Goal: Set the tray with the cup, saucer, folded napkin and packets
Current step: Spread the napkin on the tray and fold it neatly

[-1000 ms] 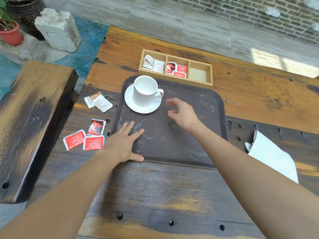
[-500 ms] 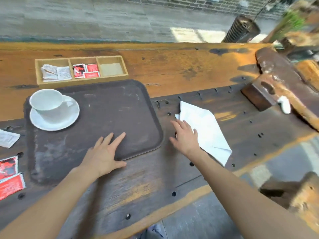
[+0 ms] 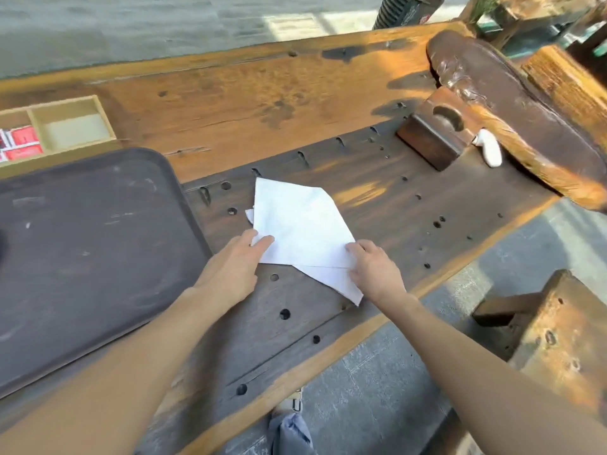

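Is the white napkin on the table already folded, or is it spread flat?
Partly folded, untidily. The white napkin shows an overlapping layer with a crease line near the right hand, and the left hand presses its other corner.

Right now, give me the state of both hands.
Left hand: open, fingertips pressing on the napkin's near-left edge.
Right hand: fingers curled at the napkin's right corner; a firm pinch cannot be told.

We count one white napkin (image 3: 297, 224), one dark tray (image 3: 85, 244), and two bare hands: a left hand (image 3: 230, 274) and a right hand (image 3: 376, 274). One wooden box (image 3: 70, 126) shows two compartments, one holding red packets (image 3: 23, 142) we cannot count exactly. One small white object (image 3: 489, 152) lies apart.
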### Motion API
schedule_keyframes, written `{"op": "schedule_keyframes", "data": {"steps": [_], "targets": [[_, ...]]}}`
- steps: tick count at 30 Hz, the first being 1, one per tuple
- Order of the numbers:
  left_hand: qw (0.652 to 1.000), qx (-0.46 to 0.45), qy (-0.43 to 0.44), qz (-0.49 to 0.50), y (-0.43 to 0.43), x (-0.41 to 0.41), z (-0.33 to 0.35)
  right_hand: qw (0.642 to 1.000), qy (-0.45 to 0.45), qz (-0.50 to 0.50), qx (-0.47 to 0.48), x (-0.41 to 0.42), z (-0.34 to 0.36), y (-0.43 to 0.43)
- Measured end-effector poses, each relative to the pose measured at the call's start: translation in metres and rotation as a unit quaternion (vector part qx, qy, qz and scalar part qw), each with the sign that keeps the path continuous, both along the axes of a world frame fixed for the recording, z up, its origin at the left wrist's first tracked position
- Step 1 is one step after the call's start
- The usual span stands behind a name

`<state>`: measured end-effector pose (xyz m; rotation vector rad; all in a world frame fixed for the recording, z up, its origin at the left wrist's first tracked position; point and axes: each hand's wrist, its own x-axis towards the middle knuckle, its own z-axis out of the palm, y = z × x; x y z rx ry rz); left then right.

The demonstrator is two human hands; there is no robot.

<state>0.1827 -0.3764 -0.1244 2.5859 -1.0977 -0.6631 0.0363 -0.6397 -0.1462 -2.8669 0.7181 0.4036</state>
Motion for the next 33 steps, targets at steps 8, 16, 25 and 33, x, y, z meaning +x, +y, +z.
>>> {"op": "schedule_keyframes", "data": {"steps": [8, 16, 25, 33], "targets": [[0.999, 0.049, -0.018, 0.006, -0.051, -0.004, -0.017, 0.975, -0.198, 0.027, 0.093, 0.006, -0.013, -0.028], [0.990, 0.044, -0.131, 0.036, -0.061, 0.008, -0.009, 0.949, -0.270, -0.027, 0.164, 0.038, 0.020, -0.058], [0.960, -0.135, -0.188, 0.158, -0.076, 0.044, 0.062, 0.930, -0.318, -0.035, 0.182, 0.087, 0.100, -0.078], [0.899, -0.295, -0.120, 0.300, -0.056, 0.112, 0.192, 0.940, -0.324, 0.052, 0.096, 0.130, 0.209, -0.111]]}}
